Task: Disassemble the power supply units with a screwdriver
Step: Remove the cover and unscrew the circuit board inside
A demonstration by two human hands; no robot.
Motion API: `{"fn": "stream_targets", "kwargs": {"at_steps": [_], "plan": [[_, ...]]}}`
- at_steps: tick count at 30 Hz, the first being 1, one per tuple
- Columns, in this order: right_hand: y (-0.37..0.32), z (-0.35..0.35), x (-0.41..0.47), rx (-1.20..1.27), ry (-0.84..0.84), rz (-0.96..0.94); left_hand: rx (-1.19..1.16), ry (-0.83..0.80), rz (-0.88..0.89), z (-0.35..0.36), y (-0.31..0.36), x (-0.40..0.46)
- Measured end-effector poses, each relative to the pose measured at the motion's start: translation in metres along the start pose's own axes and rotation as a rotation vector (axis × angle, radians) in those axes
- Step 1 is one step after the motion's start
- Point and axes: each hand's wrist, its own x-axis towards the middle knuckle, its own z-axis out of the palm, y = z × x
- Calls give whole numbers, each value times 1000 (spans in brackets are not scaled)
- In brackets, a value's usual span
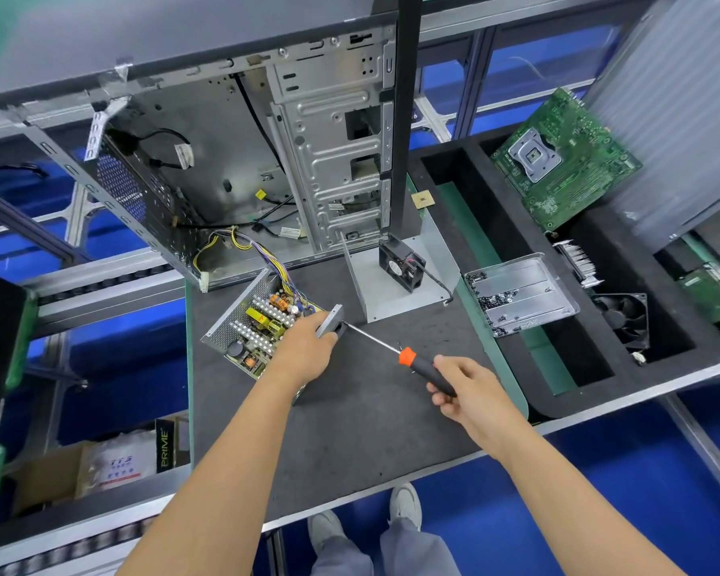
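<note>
An opened power supply unit (254, 326) lies on the dark work mat (350, 430), its circuit board, coils and heat sinks exposed. My left hand (308, 347) grips its near right corner. My right hand (462, 388) holds a screwdriver (416, 363) with a black and orange handle. Its metal shaft points up-left and its tip meets the unit's right side wall, just beside my left fingers. The removed grey cover (400, 276) stands behind with a small black fan (402, 264) on it.
An open computer case (242, 160) stands behind, with yellow and purple wires (246, 247) running to the unit. A metal tray (520, 297) holding several screws sits to the right. Black foam bins (591, 359) hold a green motherboard (566, 160), a fan (624, 318) and other parts.
</note>
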Motion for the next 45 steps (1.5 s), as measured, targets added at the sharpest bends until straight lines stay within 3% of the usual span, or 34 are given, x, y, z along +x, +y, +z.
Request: {"fn": "stream_targets", "kwargs": {"at_steps": [2, 5, 9, 14, 17, 20, 22, 26, 28, 31, 34, 37, 39, 42, 45], "plan": [[4, -2, 1, 56, 34, -82, 5, -4, 5, 0, 0, 0], [-2, 2, 0, 173, 13, -46, 13, 2, 6, 0, 1, -1], [-8, 2, 0, -56, -6, 147, 11, 5, 5, 0, 2, -2], [4, -7, 2, 52, 2, -75, 8, 1, 12, 1, 3, -3], [-4, 2, 1, 149, -30, 40, 12, 7, 15, 0, 3, -3], [-9, 4, 0, -45, -18, 155, 11, 12, 15, 0, 4, -4], [-5, 1, 1, -91, -1, 58, 12, 9, 16, 0, 4, -5], [1, -5, 1, 71, -10, -96, 0, 9, 12, 0, 5, -5], [-5, 1, -3, 100, -43, 3, -3, 6, 11, 0, 5, -5], [-8, 7, -4, -91, -28, 169, -6, 6, 10, 0, 4, -5], [-1, 4, -1, -114, 31, 9, -2, 2, 12, 0, 5, -5], [3, -2, 1, 85, 57, -103, -4, 2, 6, 0, 4, -6], [-2, 1, 0, 160, 31, -62, -4, 3, 3, 0, 4, -5], [-10, 3, 0, 23, 20, 120, -9, 0, 3, 0, 4, -5], [-8, 0, -1, -77, -6, 110, -8, -5, 2, 0, 3, -5]]}}
